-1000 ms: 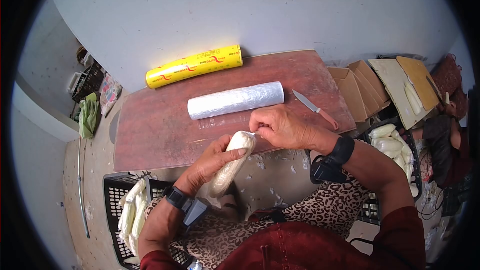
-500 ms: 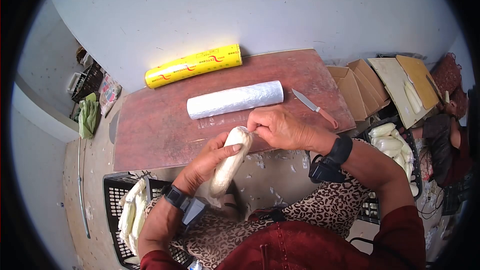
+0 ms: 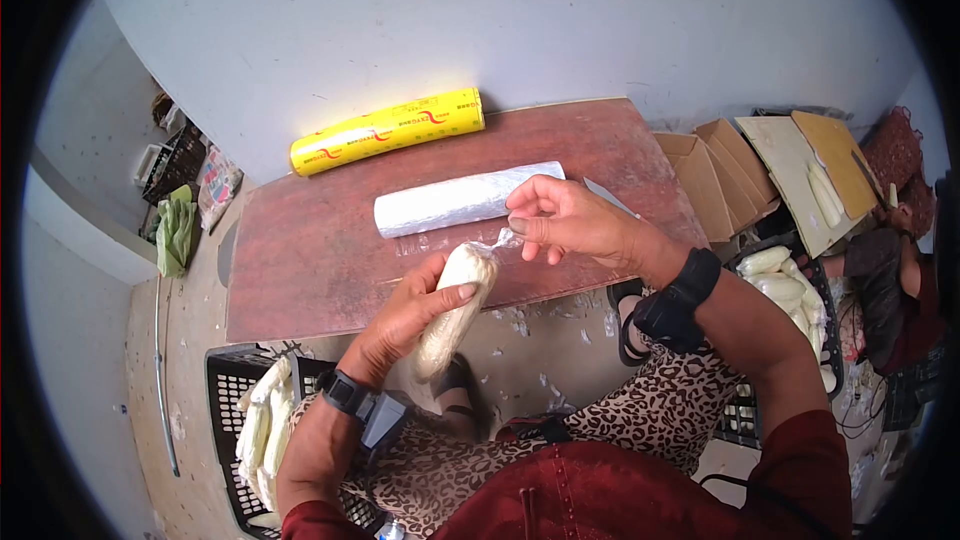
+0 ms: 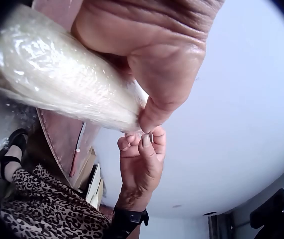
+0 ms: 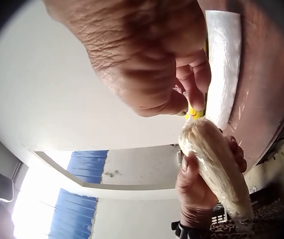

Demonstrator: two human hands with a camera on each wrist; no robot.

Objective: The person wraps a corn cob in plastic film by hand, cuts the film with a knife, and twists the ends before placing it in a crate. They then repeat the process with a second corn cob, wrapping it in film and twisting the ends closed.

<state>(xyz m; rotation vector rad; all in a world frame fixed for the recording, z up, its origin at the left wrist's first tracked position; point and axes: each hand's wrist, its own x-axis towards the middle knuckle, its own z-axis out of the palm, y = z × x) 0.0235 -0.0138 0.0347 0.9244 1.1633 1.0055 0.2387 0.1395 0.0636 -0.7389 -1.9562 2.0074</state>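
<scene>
I saw the wrapped corn cob [image 3: 452, 312] near the middle of the head view, just below the board's near edge. It was pale cream and long, sheathed in clear film that looked glossy and crinkled in the left wrist view [image 4: 57, 79]. It sat tilted, upper end toward the frame's centre, lower end pointing down-left. My left hand [image 3: 410, 325] gripped its middle. At the upper tip the film ran out into a thin twisted tail [image 3: 503, 239], which my right hand [image 3: 560, 220] pinched and drew taut up-right.
</scene>
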